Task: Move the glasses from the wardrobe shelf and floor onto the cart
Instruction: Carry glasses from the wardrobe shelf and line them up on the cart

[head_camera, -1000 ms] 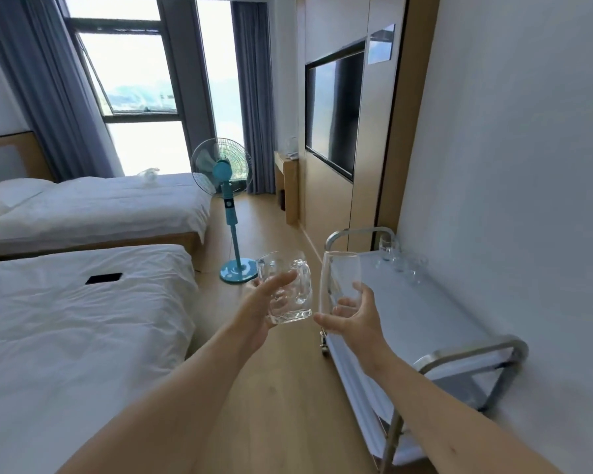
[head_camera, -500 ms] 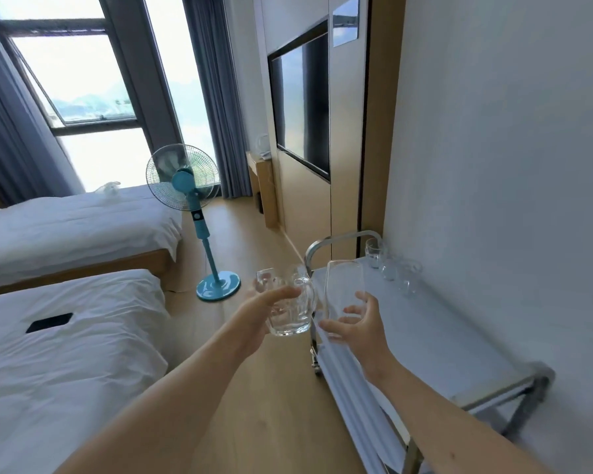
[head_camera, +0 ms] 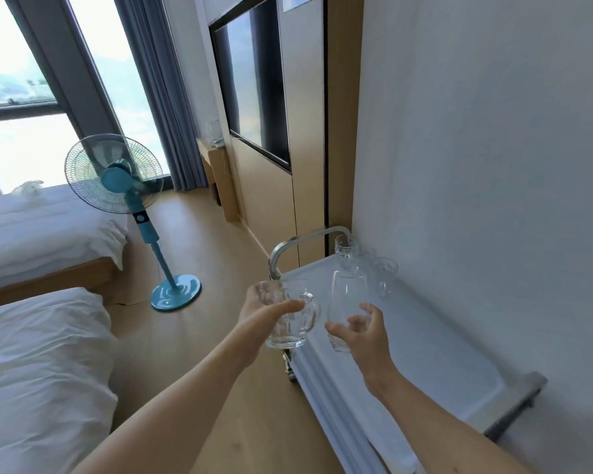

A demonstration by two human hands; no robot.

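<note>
Two glasses are in the person's hands, one each. The left hand [head_camera: 264, 319] is wrapped around a clear glass mug [head_camera: 288, 316] with a handle, thumb across its front and fingers behind it; the handle sticks out to the right, toward the other glass. The right hand [head_camera: 365, 331] grips a taller, smooth tumbler [head_camera: 344, 302] low on its body, with the thumb in front and the fingers curled round the far side, so most of the tumbler rises above the hand. Both glasses stand roughly upright and sit just beside each other, the mug handle close to the tumbler's wall; whether they touch cannot be told.

The mug hangs over the near left edge of the cart [head_camera: 425, 340], partly above the wooden floor [head_camera: 199, 336], while the tumbler is held above the cart's white top surface. Neither glass rests on the cart.

At the far end of the cart, by the curved metal handle [head_camera: 302, 239], stands a small group of clear glasses [head_camera: 367, 265]. Three or perhaps four can be made out, since they overlap and blur together. They are well apart from both hands.

One cart stands against the white wall [head_camera: 493, 165]. Left of it are two beds [head_camera: 38, 364] with white covers and one teal standing fan [head_camera: 117, 176] on the floor between the farther bed and the cart. A dark screen [head_camera: 254, 90] is set in the wood panelling beyond.
</note>
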